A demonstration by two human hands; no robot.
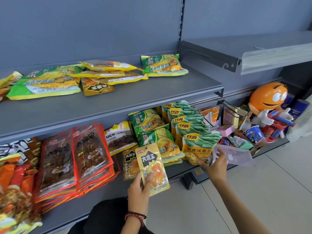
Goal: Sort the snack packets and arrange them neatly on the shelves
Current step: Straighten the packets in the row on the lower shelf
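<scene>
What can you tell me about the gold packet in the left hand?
The gold packet is a flat, glossy, foil-like pouch, taller than it is wide. It has a hang hole at the top, a black label with white characters, and orange pieces shown below. It is held nearly upright, slightly tilted, its front to the camera, over the lower shelf. The left hand grips its lower left part, thumb across the front. A matching packet sits just behind it.

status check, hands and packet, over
Left hand grips gold packet over lower shelf. Right hand at front bean packet, grip unclear. Pale pink pouch crowds it.
</scene>
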